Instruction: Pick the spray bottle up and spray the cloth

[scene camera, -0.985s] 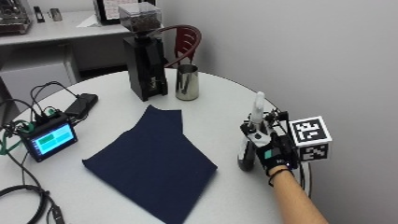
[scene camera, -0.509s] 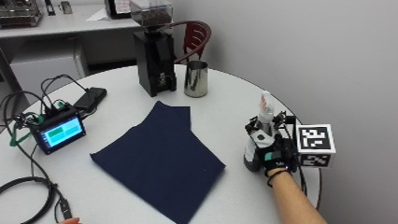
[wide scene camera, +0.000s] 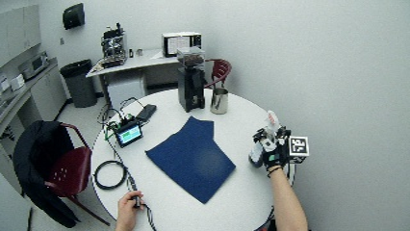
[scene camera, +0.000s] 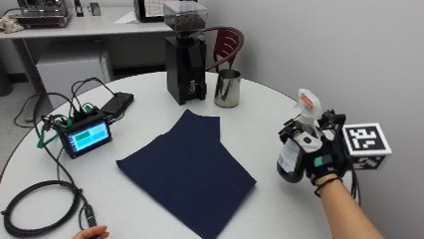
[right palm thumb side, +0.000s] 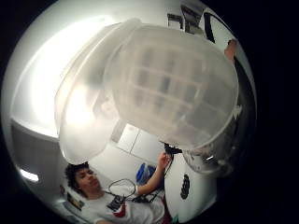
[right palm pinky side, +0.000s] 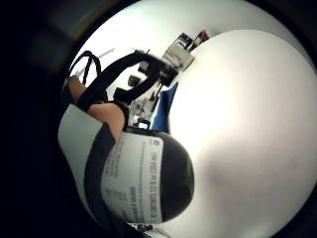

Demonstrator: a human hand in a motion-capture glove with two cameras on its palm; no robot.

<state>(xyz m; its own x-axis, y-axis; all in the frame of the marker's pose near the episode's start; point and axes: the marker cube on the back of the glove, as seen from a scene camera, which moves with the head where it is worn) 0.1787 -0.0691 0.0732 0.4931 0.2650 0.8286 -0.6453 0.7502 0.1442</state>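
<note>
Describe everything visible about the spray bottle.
The spray bottle has a dark body with a white printed label, a clear neck and a whitish trigger head bearing a red mark. It stands upright at the right edge of the round white table, apart from the dark blue cloth. The gloved right hand grips its body; whether its base touches the table cannot be told.

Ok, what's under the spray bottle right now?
Bare white table, as far as shows. The gloved right hand grips the spray bottle near the table's edge, clear of the navy cloth. Whether its base touches the table is hidden.
</note>
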